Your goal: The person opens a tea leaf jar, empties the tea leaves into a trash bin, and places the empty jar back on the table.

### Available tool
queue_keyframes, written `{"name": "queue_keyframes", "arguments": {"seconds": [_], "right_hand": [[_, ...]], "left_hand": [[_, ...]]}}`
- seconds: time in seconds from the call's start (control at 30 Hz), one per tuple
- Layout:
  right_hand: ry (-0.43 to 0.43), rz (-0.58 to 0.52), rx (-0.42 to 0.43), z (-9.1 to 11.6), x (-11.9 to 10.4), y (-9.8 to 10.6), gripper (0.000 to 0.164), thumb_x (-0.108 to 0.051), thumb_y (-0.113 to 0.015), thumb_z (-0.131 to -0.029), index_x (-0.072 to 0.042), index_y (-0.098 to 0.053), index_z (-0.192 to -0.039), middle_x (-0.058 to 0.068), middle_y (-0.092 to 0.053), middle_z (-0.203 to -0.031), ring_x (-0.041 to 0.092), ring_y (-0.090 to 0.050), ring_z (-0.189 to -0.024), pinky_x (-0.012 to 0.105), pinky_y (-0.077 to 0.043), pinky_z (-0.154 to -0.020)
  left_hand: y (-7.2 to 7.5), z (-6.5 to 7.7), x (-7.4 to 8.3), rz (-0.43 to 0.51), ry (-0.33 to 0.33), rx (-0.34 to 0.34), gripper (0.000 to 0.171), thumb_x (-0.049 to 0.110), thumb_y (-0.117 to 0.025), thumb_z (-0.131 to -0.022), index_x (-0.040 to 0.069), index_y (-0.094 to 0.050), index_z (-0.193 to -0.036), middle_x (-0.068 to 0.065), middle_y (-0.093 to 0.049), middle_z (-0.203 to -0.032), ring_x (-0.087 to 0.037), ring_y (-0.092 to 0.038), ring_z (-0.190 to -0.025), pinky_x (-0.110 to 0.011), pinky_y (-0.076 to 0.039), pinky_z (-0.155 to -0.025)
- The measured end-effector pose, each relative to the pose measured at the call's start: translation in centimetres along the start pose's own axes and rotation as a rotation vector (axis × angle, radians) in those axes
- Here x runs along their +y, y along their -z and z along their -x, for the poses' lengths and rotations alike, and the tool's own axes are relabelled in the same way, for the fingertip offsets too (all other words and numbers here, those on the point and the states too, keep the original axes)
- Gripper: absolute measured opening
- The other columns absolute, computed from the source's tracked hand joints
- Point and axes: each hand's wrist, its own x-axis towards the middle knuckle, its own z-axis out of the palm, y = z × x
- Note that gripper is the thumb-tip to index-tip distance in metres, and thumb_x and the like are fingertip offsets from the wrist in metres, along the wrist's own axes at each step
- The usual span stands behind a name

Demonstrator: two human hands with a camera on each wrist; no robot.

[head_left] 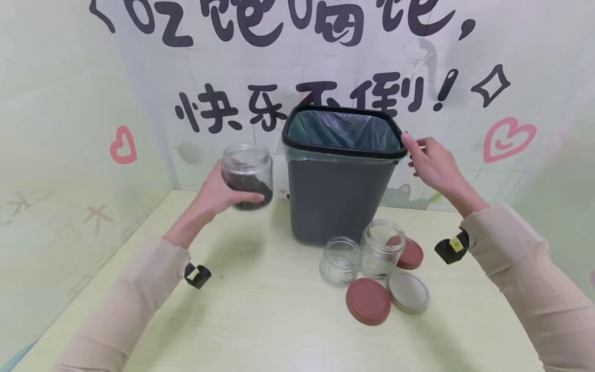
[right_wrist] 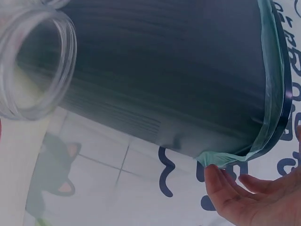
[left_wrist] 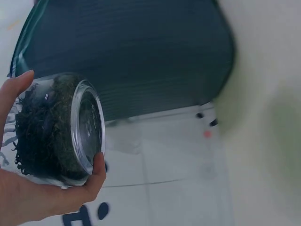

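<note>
My left hand holds an open glass jar in the air, left of the bin. Fingers and thumb curl round its side. Dark, curly, dry shreds fill part of the jar, which looks like it lies sideways in the left wrist view. A dark grey trash bin stands at the back, its green plastic liner folded over the black rim. At the bin's right corner, my right hand touches the rim and liner with a fingertip; its other fingers are loosely bent, apart from the bin.
In front of the bin, a short glass jar and a taller glass jar stand lidless. Two red lids and a pale lid lie around them on the light table. A printed wall sheet hangs behind.
</note>
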Motion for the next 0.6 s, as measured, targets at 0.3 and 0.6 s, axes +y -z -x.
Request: {"name": "queue_keyframes", "arguments": {"seconds": [0.3, 0.6], "right_hand": [[-0.008, 0.14, -0.092, -2.9, -1.4, 0.9, 0.08, -0.06, -0.019, -0.088, 0.013, -0.045, -0.11, 0.028, -0.047, -0.102, 0.039, -0.043, -0.094, 0.047, -0.034, -0.08], [0.002, 0.248, -0.256, -4.5, -3.0, 1.3, 0.078, -0.058, -0.02, -0.089, 0.014, -0.042, -0.11, 0.028, -0.045, -0.103, 0.038, -0.043, -0.096, 0.046, -0.034, -0.083]], "left_hand": [[2.3, -2.7, 5.5, -0.202, -0.034, 0.163, 0.101, 0.018, -0.084, -0.055, 0.01, -0.024, -0.136, -0.011, -0.039, -0.133, -0.027, -0.035, -0.121, -0.046, -0.029, -0.099], [1.9, -5.8, 9.3, -0.452, -0.147, 0.223, 0.096, 0.017, -0.082, -0.055, 0.007, -0.027, -0.133, -0.01, -0.039, -0.132, -0.027, -0.033, -0.122, -0.042, -0.031, -0.099]]}}
